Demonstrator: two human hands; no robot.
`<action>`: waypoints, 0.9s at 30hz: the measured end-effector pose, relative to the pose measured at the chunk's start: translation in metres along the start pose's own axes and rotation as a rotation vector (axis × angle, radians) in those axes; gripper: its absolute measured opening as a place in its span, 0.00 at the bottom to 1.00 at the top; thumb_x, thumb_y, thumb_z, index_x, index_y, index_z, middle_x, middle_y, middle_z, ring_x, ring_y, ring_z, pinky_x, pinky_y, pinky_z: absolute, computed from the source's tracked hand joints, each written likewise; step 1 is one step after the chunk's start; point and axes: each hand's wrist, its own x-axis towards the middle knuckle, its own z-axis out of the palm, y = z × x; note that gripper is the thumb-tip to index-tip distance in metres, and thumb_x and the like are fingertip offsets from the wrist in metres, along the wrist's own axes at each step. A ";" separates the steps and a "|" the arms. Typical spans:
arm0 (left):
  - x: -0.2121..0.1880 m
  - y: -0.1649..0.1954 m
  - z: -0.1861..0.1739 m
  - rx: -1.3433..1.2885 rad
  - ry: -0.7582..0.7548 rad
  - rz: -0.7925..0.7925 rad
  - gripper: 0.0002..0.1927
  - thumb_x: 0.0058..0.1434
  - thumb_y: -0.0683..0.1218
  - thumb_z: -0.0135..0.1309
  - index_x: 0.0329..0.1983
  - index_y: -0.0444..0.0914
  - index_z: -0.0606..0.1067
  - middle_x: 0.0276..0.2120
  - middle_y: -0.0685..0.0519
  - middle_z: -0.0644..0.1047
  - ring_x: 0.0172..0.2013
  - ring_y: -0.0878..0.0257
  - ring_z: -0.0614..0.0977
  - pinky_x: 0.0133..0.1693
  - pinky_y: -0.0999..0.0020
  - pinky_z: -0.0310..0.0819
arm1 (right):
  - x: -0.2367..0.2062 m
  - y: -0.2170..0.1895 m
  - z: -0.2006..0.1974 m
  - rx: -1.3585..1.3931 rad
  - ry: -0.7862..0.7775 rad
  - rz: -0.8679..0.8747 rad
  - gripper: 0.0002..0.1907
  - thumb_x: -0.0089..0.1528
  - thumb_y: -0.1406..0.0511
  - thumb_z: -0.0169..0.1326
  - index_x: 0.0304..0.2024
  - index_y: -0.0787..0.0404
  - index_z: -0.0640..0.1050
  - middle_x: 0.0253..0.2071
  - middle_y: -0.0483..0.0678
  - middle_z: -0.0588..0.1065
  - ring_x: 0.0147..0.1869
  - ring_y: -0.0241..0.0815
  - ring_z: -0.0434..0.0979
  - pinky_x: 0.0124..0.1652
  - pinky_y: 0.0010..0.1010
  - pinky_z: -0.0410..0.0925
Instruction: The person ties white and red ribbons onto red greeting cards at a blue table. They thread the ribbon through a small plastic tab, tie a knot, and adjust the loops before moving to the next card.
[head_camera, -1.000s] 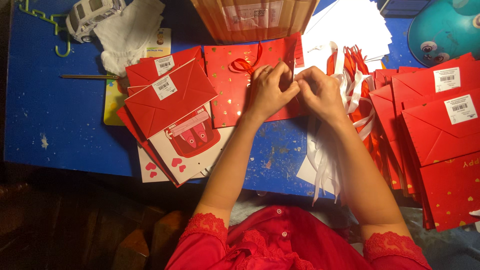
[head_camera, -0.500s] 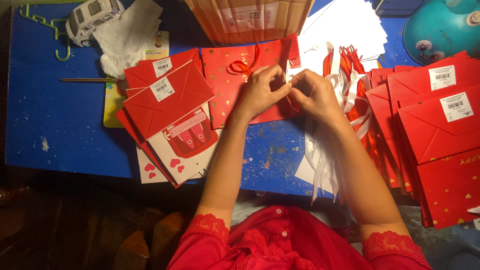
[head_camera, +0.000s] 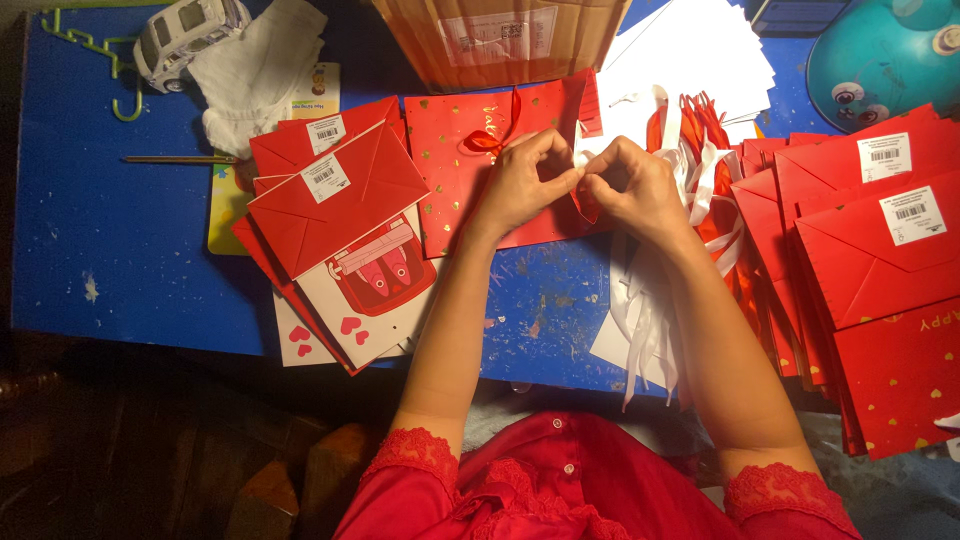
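Blue worktop (head_camera: 130, 250): both hands (head_camera: 580, 185) pinch a red ribbon (head_camera: 585, 205) on a red gift bag (head_camera: 455, 170); tugging may tear it loose.

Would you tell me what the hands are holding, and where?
Both hands, left and right, pinch a red ribbon at the red bag's top edge.

You have 2 hands on the blue table (head_camera: 120, 260): your left hand (head_camera: 525, 180) and your right hand (head_camera: 635, 185), both over 1 flat red gift bag (head_camera: 460, 170) with 1 red ribbon bow (head_camera: 487, 140). You can count 2 stacks of folded red bags, 1 stack on the left (head_camera: 330, 200) and 1 stack on the right (head_camera: 870, 270). There is 1 cardboard box (head_camera: 500, 40), 1 toy van (head_camera: 185, 35), 1 green hook (head_camera: 85, 45), 1 teal helmet-like dome (head_camera: 885, 55), 1 white cloth (head_camera: 260, 70) and 1 bundle of white ribbons (head_camera: 645, 330).
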 end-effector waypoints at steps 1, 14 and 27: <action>0.000 0.000 0.000 0.002 -0.002 -0.002 0.12 0.60 0.44 0.64 0.33 0.35 0.71 0.31 0.52 0.76 0.34 0.65 0.81 0.39 0.68 0.77 | 0.000 0.001 0.000 0.024 -0.002 0.007 0.04 0.63 0.70 0.58 0.38 0.65 0.75 0.33 0.47 0.81 0.39 0.32 0.83 0.40 0.24 0.74; 0.000 -0.004 0.003 0.018 -0.001 -0.001 0.11 0.58 0.43 0.64 0.32 0.35 0.72 0.30 0.52 0.77 0.33 0.65 0.81 0.38 0.68 0.77 | 0.000 0.011 0.001 -0.020 0.035 -0.208 0.07 0.62 0.74 0.53 0.44 0.66 0.74 0.40 0.51 0.78 0.43 0.39 0.82 0.44 0.29 0.74; 0.001 -0.004 0.004 0.020 0.009 -0.003 0.12 0.59 0.44 0.65 0.31 0.35 0.72 0.30 0.52 0.76 0.32 0.65 0.80 0.37 0.67 0.77 | -0.001 -0.007 -0.004 -0.147 -0.053 -0.152 0.09 0.60 0.70 0.60 0.42 0.66 0.77 0.37 0.52 0.76 0.40 0.43 0.80 0.40 0.32 0.72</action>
